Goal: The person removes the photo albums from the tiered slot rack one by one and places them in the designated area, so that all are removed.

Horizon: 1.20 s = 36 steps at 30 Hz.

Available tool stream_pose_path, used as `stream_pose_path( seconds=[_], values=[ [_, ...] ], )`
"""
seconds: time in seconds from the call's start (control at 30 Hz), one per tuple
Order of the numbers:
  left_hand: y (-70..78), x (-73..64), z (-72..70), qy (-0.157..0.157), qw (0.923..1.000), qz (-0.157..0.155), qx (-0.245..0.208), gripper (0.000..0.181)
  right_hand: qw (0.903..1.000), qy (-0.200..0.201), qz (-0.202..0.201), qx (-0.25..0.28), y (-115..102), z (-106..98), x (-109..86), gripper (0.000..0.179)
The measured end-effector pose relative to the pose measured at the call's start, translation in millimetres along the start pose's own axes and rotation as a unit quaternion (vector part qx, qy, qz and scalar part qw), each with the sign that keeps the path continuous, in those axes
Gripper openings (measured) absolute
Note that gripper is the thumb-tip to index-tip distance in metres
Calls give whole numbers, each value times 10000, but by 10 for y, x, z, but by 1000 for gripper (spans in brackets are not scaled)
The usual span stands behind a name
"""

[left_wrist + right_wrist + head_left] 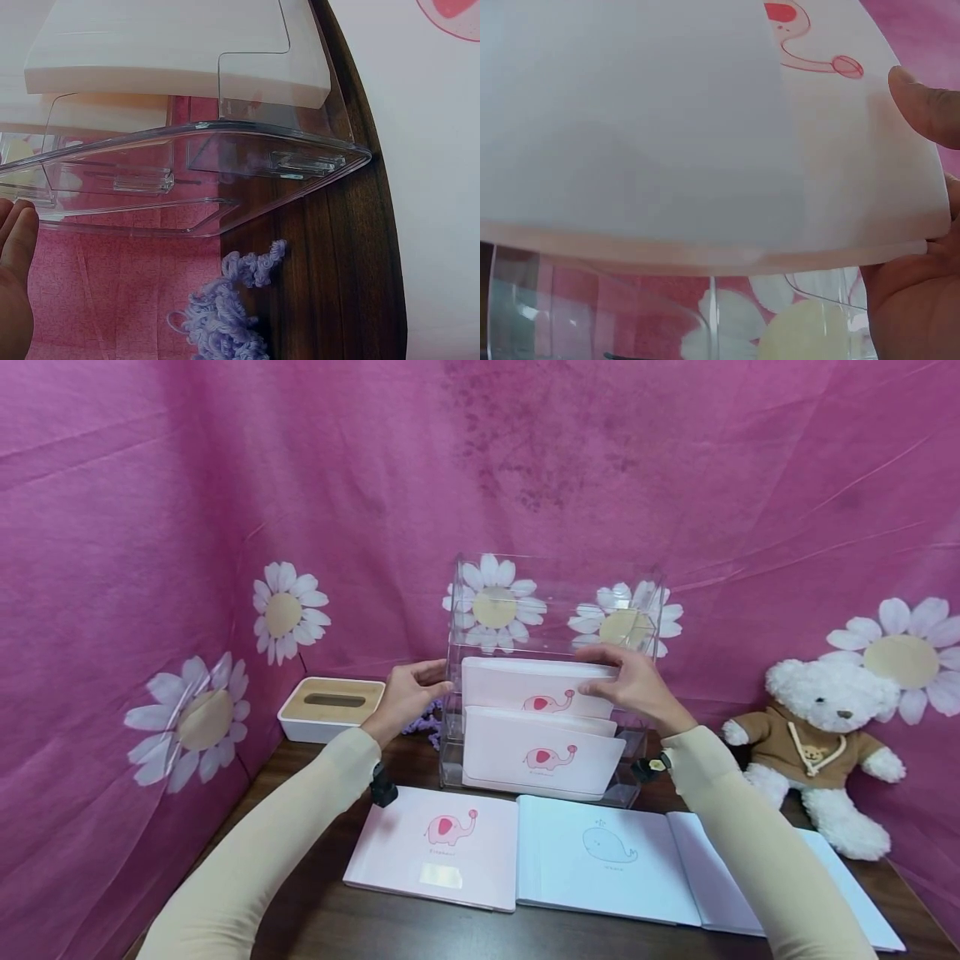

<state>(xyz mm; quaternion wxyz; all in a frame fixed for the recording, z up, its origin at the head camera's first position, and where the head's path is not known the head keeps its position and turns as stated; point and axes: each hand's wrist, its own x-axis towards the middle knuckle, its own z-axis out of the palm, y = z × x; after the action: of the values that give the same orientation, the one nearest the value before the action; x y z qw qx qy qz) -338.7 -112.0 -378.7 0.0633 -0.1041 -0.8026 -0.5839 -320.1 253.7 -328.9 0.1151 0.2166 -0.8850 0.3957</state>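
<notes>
Hidden or cut off:
- Back book point(510, 685): lower part behind front book point(543, 756); how it sits cannot be told.
- Far-right book point(708, 868): crossed by the right forearm, cover not legible.
- Left hand point(408, 700): cropped by the left wrist view; fingers extended at the rack's left side, contact uncertain.

Containers:
- Rack point(255, 127), clear, tiered, upright. Contents: front book in the lower tier, back book above and behind it, both with elephant prints.
- Tissue box point(300, 727), white with wood-coloured lid; interior dark, contents unreadable.

On the table point(315, 918): loose elephant book point(390, 852), whale book point(607, 860) and far-right book in a row before the rack; bear point(817, 760), seated, right.

View by view:
- Right wrist: right hand point(630, 687) pinches the back book's corner, thumb on the cover, fingers behind; a blank pale surface covers most of the print.
- Left wrist: yarn point(225, 322), purple, beside the rack; the head view gives only a scrap.
</notes>
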Motion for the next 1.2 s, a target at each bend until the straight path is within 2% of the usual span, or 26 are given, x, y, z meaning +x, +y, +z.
stream_pose_path(
  seconds=[0.27,0.5,0.83,1.2],
  values=[
    [-3,0,-7,25,10000,-3,81,50,9989,70,231,414,22,66,8,48],
    [11,0,-3,39,9999,37,111,49,9978,170,592,228,63,161,-15,52],
    [7,10,-13,27,10000,-60,72,50,9971,447,589,192,44,206,-20,43],
    [19,-11,1,40,9999,-77,128,50,9931,770,854,243,-6,254,-19,34]
  ],
)
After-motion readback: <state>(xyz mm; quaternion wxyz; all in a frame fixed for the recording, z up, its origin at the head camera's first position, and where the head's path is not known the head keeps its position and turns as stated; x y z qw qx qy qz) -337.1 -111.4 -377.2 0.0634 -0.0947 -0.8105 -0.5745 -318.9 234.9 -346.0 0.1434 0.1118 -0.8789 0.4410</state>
